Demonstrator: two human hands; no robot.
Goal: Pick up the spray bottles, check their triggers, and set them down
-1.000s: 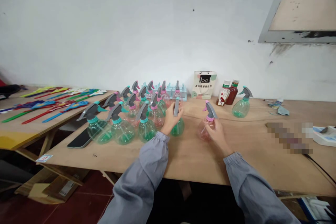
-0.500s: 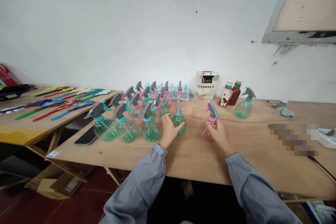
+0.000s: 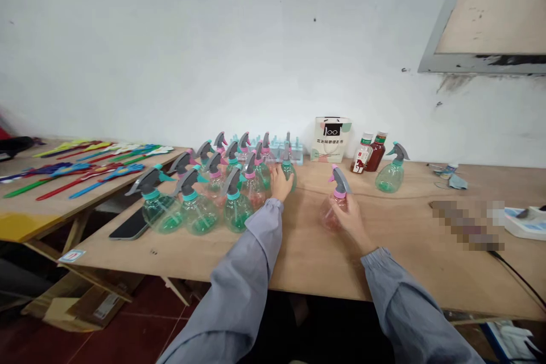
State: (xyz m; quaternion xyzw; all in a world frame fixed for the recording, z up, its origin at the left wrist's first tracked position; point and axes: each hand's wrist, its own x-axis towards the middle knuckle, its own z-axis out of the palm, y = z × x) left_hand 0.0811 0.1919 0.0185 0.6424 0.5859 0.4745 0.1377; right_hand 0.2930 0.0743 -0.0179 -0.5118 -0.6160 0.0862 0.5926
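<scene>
Several spray bottles with grey trigger heads stand grouped on the wooden table, some green like the front one (image 3: 200, 215), some pink. At the group's right side my left hand (image 3: 281, 183) is closed around a green spray bottle (image 3: 289, 169), which stands upright in front of a pale blue rack (image 3: 297, 153). Nearer the middle, my right hand (image 3: 350, 217) grips a pink spray bottle (image 3: 329, 215) by its side, its pink nozzle pointing left. Another green spray bottle (image 3: 389, 176) stands alone further right.
A paper bag (image 3: 330, 139) and two sauce bottles (image 3: 375, 152) stand by the wall. A phone (image 3: 129, 226) lies at the table's left. A blurred dark object (image 3: 467, 226) with a cable and a white tray (image 3: 524, 223) are at right. Colourful hand-shaped sticks (image 3: 98, 176) cover the left table.
My left hand has moved forward with the green spray bottle, toward the back of the group. My right hand still holds the pink bottle in about the same place. The view has shifted slightly.
</scene>
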